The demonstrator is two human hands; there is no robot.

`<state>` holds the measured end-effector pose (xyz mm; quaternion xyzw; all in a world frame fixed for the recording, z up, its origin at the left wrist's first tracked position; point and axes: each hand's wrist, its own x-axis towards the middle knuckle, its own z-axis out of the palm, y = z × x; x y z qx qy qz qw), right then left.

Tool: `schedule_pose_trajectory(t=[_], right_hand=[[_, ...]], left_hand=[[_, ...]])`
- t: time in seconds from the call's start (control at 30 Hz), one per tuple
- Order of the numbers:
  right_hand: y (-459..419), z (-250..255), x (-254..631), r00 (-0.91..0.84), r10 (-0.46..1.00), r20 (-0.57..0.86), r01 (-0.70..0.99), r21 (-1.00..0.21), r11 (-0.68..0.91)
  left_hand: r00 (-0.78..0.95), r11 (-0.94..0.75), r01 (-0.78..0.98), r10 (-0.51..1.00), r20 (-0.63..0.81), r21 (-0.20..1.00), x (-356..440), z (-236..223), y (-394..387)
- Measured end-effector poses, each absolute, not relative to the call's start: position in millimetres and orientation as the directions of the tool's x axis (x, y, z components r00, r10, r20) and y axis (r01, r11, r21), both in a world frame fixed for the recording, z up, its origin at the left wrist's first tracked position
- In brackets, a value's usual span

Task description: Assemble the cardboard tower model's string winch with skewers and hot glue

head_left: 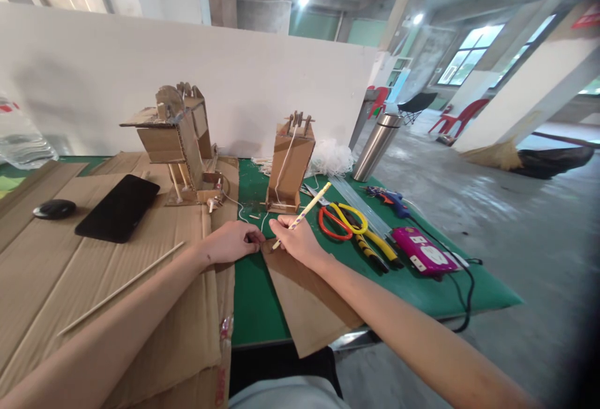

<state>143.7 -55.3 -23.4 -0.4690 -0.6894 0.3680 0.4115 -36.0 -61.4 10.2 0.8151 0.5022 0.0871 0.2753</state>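
My right hand [300,240] grips a pale patterned pencil [307,209], tilted, its lower end at the far edge of a brown cardboard piece [312,299]. This piece lies on the green table and overhangs its front edge. At its far left corner, the bent fingers of my left hand [234,241] pinch the edge; the fingertips are partly hidden. Just beyond my hands stands an upright cardboard model [293,162] with a white string down its front. Farther left is a bigger cardboard model [180,140] on wooden sticks.
Scissors with red and yellow handles [335,221], yellow-black pliers [372,249], a glue gun [389,199], a purple power strip [422,249] and a steel flask [377,146] are on the right. Leftward, a black phone [117,209], a mouse [55,209] and a thin stick [122,287] lie on cardboard sheets.
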Motion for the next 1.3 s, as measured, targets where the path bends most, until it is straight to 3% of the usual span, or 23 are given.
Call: schedule_pose_trajectory(t=[0.13, 0.27, 0.37, 0.53, 0.67, 0.8, 1.1, 1.3], right_hand=[[-55, -12, 146, -0.165, 0.941, 0.295, 0.232, -0.916, 0.328], [-61, 12, 161, -0.122, 0.930, 0.347, 0.375, -0.852, 0.367], [-74, 31, 186, -0.177, 0.921, 0.348, 0.634, -0.676, 0.377], [-101, 32, 241, -0.196, 0.976, 0.096, 0.923, -0.319, 0.217], [-119, 11, 267, -0.107, 0.994, 0.029, 0.993, -0.047, 0.108], [-127, 0, 271, -0.072, 0.997, -0.024, 0.992, 0.099, 0.074], [-126, 1, 267, -0.127, 0.989, 0.078, 0.992, 0.017, 0.126], [-123, 2, 243, -0.282, 0.945, 0.166, 0.943, -0.132, 0.305]], left_hand=[[0.479, -0.342, 0.772, 0.867, -0.136, 0.535, -36, 10, -61], [0.480, -0.344, 0.762, 0.869, -0.121, 0.549, -37, 11, -63], [0.475, -0.345, 0.760, 0.873, -0.109, 0.551, -37, 11, -64], [0.464, -0.344, 0.767, 0.880, -0.098, 0.541, -38, 10, -65], [0.473, -0.348, 0.752, 0.876, -0.091, 0.560, -38, 10, -65], [0.470, -0.348, 0.750, 0.879, -0.083, 0.563, -37, 13, -66], [0.489, -0.319, 0.730, 0.861, -0.136, 0.605, -40, 11, -65], [0.501, -0.309, 0.719, 0.851, -0.156, 0.623, -41, 8, -63]])
